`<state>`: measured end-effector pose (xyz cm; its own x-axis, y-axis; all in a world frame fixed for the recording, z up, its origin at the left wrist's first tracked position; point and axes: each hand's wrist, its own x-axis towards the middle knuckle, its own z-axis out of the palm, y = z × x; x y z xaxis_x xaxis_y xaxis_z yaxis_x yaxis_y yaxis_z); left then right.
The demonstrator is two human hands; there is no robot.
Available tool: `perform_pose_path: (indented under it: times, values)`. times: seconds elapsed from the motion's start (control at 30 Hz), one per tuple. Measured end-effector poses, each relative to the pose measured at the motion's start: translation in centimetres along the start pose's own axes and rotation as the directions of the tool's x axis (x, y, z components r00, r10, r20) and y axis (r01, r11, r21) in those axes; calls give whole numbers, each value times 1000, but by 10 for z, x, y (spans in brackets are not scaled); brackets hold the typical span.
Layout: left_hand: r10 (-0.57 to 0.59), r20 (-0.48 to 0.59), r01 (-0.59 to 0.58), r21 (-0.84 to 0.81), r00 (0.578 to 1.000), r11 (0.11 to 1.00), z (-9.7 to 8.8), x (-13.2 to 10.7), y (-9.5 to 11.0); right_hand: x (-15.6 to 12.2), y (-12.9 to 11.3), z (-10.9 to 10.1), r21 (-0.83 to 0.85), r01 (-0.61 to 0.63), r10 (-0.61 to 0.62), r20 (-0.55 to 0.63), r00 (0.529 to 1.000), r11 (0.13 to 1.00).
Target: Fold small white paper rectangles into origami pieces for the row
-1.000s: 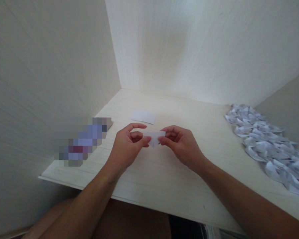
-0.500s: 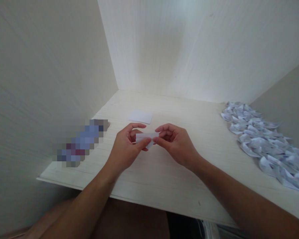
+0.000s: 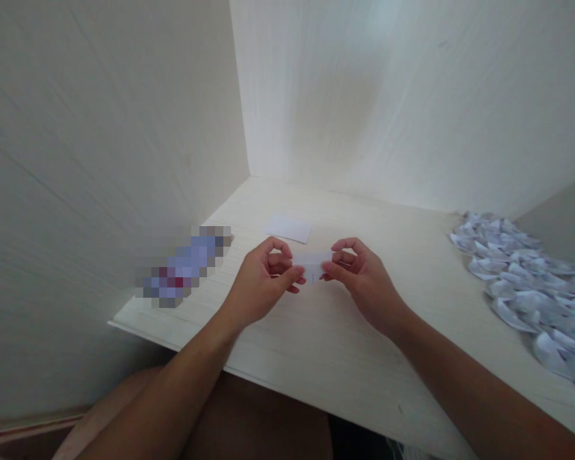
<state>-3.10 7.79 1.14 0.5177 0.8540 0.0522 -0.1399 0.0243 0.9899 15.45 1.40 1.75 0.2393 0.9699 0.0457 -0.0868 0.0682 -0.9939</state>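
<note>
A small folded piece of white paper (image 3: 312,263) is held up between both hands, over the middle of the table. My left hand (image 3: 268,275) pinches its left end with the thumb in front and the fingers behind. At the right end, my right hand (image 3: 357,271) grips it the same way. The paper's lower edge narrows towards the middle, where a short vertical line shows. Just beyond my left hand, a flat white sheet of paper (image 3: 289,229) lies on the table.
Many folded white paper pieces (image 3: 522,275) lie in overlapping rows along the table's right side. A blurred-out bluish object (image 3: 186,265) lies at the left, by the side wall (image 3: 124,128). Behind the pale table (image 3: 287,345) stands a back wall (image 3: 345,115).
The view has swung a little to the left. My hands have moved apart along the paper, from near its middle to its two ends, so more of it shows.
</note>
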Motion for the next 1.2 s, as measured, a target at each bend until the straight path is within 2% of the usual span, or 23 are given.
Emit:
perform_pose_path:
  times: [0.13,0.33,0.5,0.6,0.67,0.73,0.83,0.9,0.97,1.03,1.1,1.2]
  values:
    - [78,15,-79,76,997,994,5,-4,2,0,2,0,75,-38,39,-3,999,996]
    - [110,130,-151,373,985,915,-3,-5,6,-2,1,-1,101,-58,55,30,998,993]
    - [149,211,-225,404,966,887,-10,-8,14,0,3,-1,82,-108,100,94,991,991]
    - [143,194,-209,385,971,899,-11,-8,14,0,5,-3,-42,-47,51,107,993,998]
    - [112,136,-153,342,984,927,-10,-7,11,-2,5,-6,-196,84,-59,129,990,977]
    - [53,79,-71,244,995,967,-10,-5,9,-4,3,-7,-352,272,-213,197,957,896]
    - [-28,49,24,80,998,996,-11,-2,6,-9,0,-7,-548,526,-406,335,850,650]
    - [-52,58,51,19,997,999,-13,-1,6,-10,-1,-5,-618,616,-489,391,779,487]
    - [-73,102,76,-23,992,997,-14,0,5,-11,-2,-3,-630,654,-547,401,735,417]
    - [-99,157,105,-30,983,994,-16,0,5,-11,-3,-1,-627,644,-562,368,741,439]
    - [-101,170,98,25,980,995,-16,1,4,-11,-3,1,-619,598,-529,324,785,508]
    - [29,70,-41,182,997,982,-13,1,4,-12,-2,3,-596,465,-419,226,879,654]
